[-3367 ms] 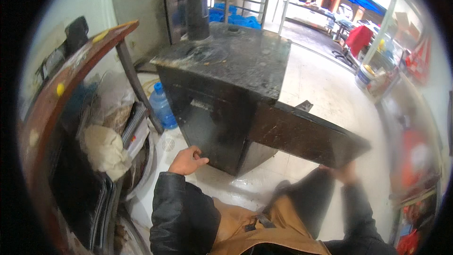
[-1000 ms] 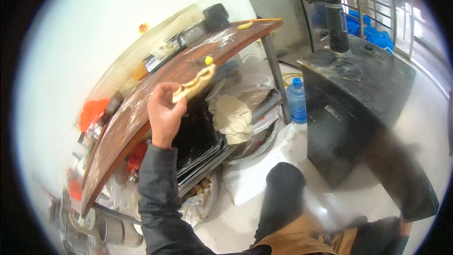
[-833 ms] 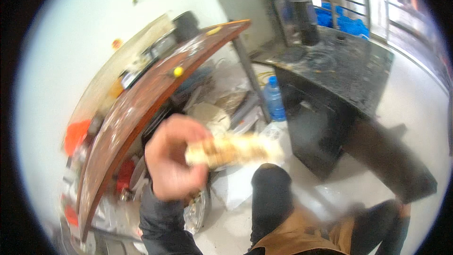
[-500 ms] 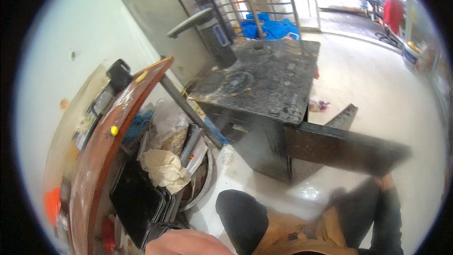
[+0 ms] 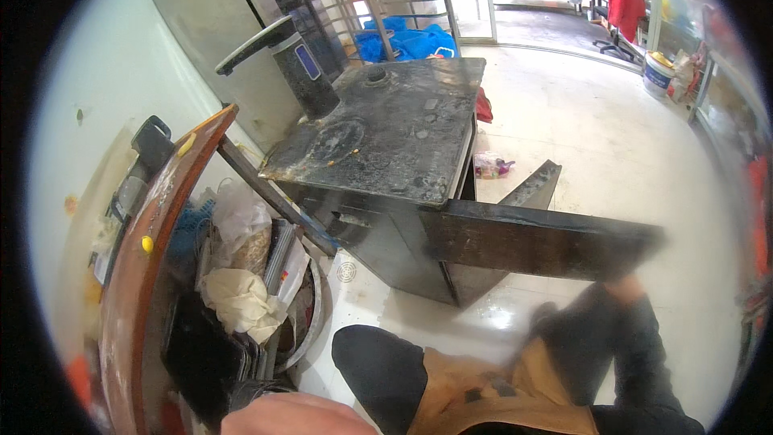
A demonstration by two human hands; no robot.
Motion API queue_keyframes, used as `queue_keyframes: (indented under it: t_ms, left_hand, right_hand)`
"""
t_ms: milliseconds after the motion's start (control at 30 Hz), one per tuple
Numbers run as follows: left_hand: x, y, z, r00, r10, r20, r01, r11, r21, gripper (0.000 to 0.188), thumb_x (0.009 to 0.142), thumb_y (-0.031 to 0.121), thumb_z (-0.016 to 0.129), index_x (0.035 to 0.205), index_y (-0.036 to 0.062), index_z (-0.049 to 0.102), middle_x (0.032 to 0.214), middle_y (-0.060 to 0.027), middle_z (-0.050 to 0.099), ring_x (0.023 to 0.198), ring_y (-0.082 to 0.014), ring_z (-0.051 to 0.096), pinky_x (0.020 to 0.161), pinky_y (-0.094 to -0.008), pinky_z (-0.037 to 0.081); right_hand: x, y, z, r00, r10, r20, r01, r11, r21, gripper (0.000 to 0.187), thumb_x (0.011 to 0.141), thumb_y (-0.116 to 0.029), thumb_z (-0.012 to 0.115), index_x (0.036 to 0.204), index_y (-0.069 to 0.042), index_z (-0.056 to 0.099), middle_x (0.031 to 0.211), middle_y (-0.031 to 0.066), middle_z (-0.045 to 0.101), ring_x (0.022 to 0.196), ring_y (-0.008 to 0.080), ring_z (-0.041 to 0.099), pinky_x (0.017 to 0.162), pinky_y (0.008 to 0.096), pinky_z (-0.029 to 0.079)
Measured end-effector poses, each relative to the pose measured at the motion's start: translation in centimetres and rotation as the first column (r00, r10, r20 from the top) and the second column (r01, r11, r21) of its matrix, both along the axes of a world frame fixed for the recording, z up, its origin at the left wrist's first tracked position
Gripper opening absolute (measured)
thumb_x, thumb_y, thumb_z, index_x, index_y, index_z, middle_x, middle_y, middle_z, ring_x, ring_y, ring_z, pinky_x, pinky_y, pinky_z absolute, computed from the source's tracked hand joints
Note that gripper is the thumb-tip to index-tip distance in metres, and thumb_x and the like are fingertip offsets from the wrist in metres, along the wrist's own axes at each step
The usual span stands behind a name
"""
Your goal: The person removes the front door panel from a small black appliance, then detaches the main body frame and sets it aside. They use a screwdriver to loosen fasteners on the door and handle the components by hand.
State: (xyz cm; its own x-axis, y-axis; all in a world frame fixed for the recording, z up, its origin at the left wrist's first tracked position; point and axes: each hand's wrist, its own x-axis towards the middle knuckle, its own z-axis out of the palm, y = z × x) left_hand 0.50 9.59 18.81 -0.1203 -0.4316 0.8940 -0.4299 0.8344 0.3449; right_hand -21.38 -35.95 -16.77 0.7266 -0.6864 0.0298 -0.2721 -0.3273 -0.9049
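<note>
A dark brown-black panel point(image 5: 539, 240) sticks out to the right from the near corner of a black, grimy table-like cabinet point(image 5: 403, 129). My right hand point(image 5: 624, 290) is at the panel's lower right end, closed around its edge, with the fingertips hidden behind it. The panel's outer end is blurred. Low at the front, my left hand point(image 5: 298, 416) shows only its back; the fingers are out of sight. It is nearest to a black bundle beside the brown-topped table. On the cabinet stands a dark post with a curved, arm-like top point(image 5: 302, 72).
A brown-topped table point(image 5: 153, 262) runs along the left wall. Below it, a bin point(image 5: 310, 326) is stuffed with bags and a cream cloth point(image 5: 241, 302). A dark angled piece point(image 5: 535, 185) lies behind the panel. Blue sacks point(image 5: 407, 40) and a white bucket point(image 5: 658, 74) stand farther off.
The view has shifted, so the cabinet and table appear farther left. My right hand stays at the panel's end. My left hand remains low at the front.
</note>
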Motion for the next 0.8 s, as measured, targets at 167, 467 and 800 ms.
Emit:
queue_keyframes:
  t_ms: [167, 467, 800]
  left_hand:
    - [0.9, -0.5, -1.3, 0.997, -0.072, -0.011, 0.071, 0.994, -0.085, 0.022, 0.079, -0.012, 0.072, 0.082, -0.0006, 0.054, 0.09, -0.0171, 0.064, 0.072, -0.0342, 0.068, 0.056, -0.0354, 0.06]
    - [6.2, 8.4, -4.4, 0.572, 0.819, 0.046, -0.766, 0.513, 0.387, 0.03, 0.081, 0.014, 0.079, 0.102, 0.0028, 0.061, 0.105, -0.0134, 0.067, 0.091, -0.0227, 0.065, 0.082, -0.0328, 0.054]
    - [15.5, 32.2, 1.0, -0.454, 0.89, -0.038, -0.784, -0.379, 0.491, 0.013, 0.085, 0.003, 0.067, 0.097, -0.0001, 0.062, 0.092, -0.0059, 0.068, 0.078, -0.0127, 0.063, 0.07, -0.0278, 0.051]
  right_hand:
    - [0.5, 0.3, 0.6, 1.0, -0.003, 0.008, 0.003, 1.0, -0.009, 0.035, 0.096, -0.023, 0.064, 0.124, 0.0, 0.066, 0.125, 0.0214, 0.067, 0.119, 0.0359, 0.061, 0.102, 0.0436, 0.047]
    - [0.0, -1.2, -1.0, 1.0, -0.008, 0.029, 0.009, 0.999, -0.052, 0.035, 0.097, -0.024, 0.064, 0.122, 0.0, 0.066, 0.122, 0.0199, 0.068, 0.115, 0.0338, 0.061, 0.1, 0.0422, 0.048]
    - [0.3, -5.0, -3.9, 0.999, -0.029, 0.041, 0.031, 0.999, -0.041, 0.035, 0.097, -0.025, 0.065, 0.121, 0.0, 0.066, 0.119, 0.0181, 0.068, 0.111, 0.0314, 0.062, 0.098, 0.0407, 0.049]
